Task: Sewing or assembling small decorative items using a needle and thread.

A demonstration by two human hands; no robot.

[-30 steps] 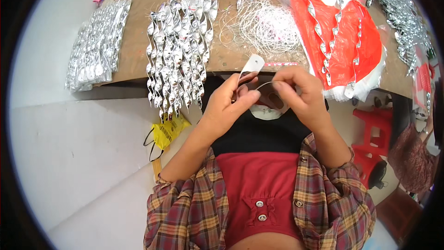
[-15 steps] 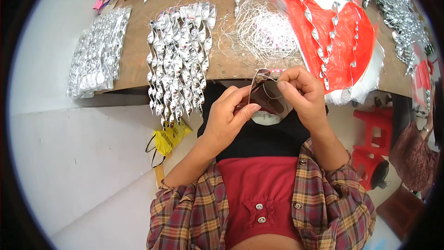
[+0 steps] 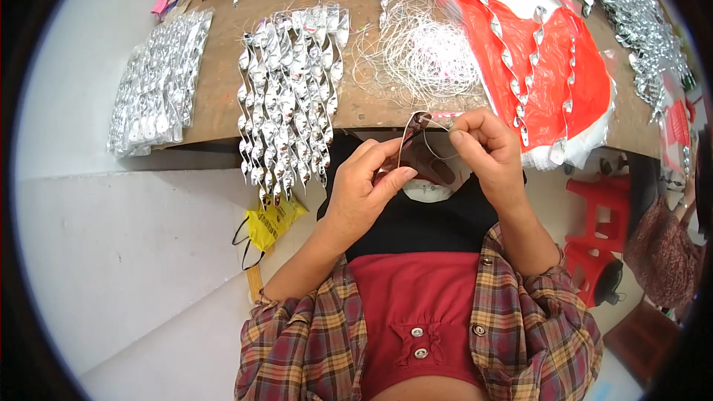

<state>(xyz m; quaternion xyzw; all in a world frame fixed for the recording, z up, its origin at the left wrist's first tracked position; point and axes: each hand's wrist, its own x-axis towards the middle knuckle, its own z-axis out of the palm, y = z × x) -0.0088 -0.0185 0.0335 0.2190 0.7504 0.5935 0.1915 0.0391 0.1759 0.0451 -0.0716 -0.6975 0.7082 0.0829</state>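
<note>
Strip (image 3: 421, 120): shiny, in front of the desk's near edge, gripped near its lower end. Long axis runs away from the person, leaning slightly right; seen nearly edge-on. Far end curls over to the right, toward the right hand; near end runs in between the fingers of the left hand (image 3: 364, 182).

Left hand: thumb and fingers closed on the strip. Right hand (image 3: 486, 148): thumb and forefinger pinched together on a thin white string (image 3: 437, 124), which reaches the strip's far end; a loop hangs below. Whether it passes through a hole: cannot tell.

Desk (image 3: 360, 108): brown, worn top. Left to right: silver twists in clear bags (image 3: 160, 82); a bunch of silver twists (image 3: 290, 96), long axes toward the person, lower ends overhanging the edge; a tangled pile of string (image 3: 427, 52); a red bag (image 3: 549, 85) on clear plastic, bearing three separate twists, roughly lengthwise to the person; a heap of silver strands (image 3: 642, 26) at far right.

Room: pale wall (image 3: 126, 230) at left; yellow bag (image 3: 271, 223) below the desk; red stools (image 3: 603, 208) at right.
</note>
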